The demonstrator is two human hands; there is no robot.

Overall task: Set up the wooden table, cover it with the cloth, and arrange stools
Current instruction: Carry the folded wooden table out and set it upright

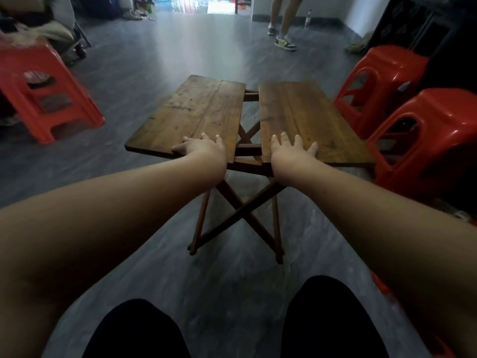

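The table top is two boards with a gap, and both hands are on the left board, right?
Not quite. The head view shows only the left hand on the left board; the right hand rests on the right board.

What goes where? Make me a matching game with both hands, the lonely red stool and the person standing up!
Things:
1. left hand
2. right hand
3. lone red stool
4. standing person

Places:
A. far end of the room
B. flat on the right board
C. on the floor, at the left
D. on the left board

Pairs: 1-D, 2-B, 3-C, 4-A
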